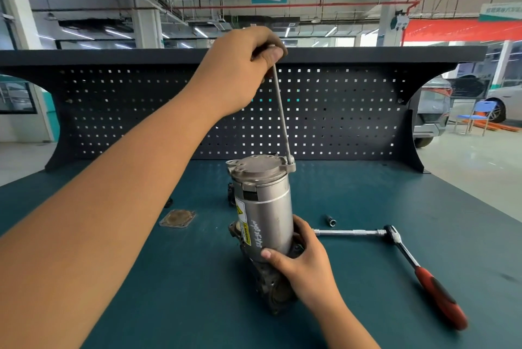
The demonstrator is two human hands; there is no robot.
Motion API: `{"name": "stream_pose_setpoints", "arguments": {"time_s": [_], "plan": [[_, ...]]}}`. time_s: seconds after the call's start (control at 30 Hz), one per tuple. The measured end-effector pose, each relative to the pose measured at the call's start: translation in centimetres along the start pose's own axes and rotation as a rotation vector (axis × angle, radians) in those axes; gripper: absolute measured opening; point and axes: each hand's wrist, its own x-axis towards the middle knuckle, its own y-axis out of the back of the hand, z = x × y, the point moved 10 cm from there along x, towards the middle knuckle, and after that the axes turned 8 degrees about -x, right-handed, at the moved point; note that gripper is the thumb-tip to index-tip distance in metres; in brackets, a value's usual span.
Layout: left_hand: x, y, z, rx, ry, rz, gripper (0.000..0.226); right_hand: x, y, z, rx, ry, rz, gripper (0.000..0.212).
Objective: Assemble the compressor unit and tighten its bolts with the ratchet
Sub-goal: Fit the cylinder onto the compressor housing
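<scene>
Compressor (268,218) stands upright mid-way across the teal bench (169,292), and I've got my right hand (305,261) curled round its lower body. My left hand (243,66) pinches the top end of a long bolt (281,111), whose tip sits in a lug on the top cover. The ratchet (423,272) lies flat off to the right, with a small socket (330,220) near it.

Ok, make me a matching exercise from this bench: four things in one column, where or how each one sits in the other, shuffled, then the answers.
1 long bolt
2 compressor
3 ratchet
4 square plate

A flat on the bench, left of the compressor
B slanted, lower end at the compressor's top flange
C standing on end
D lying on the bench, right side, untouched

Pairs: 1-B, 2-C, 3-D, 4-A
</scene>
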Motion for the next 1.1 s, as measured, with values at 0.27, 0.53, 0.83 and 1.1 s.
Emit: {"name": "stream_pose_setpoints", "arguments": {"time_s": [0.27, 0.53, 0.83, 1.1], "plan": [[-2.2, -3.8, -1.0, -0.021, 0.018, -0.074, 0.005, 0.0, 0.0, 0.1, -0.001, 0.0, -0.003, 0.059], [-6.4, -6.6, -3.4, -0.095, 0.085, -0.155, 0.004, 0.0, 0.0, 0.4, 0.015, -0.022, -0.002, 0.07], [-9.0, -4.7, -4.1, 0.003, 0.048, 0.012, 0.043, 0.0, -0.1, 0.1, 0.021, -0.012, -0.008, 0.069], [-17.2, -10.4, -12.3, -1.003, 0.508, 0.121, 0.097, 0.0, -0.1, 0.0, 0.048, 0.004, -0.002, 0.071]]}}
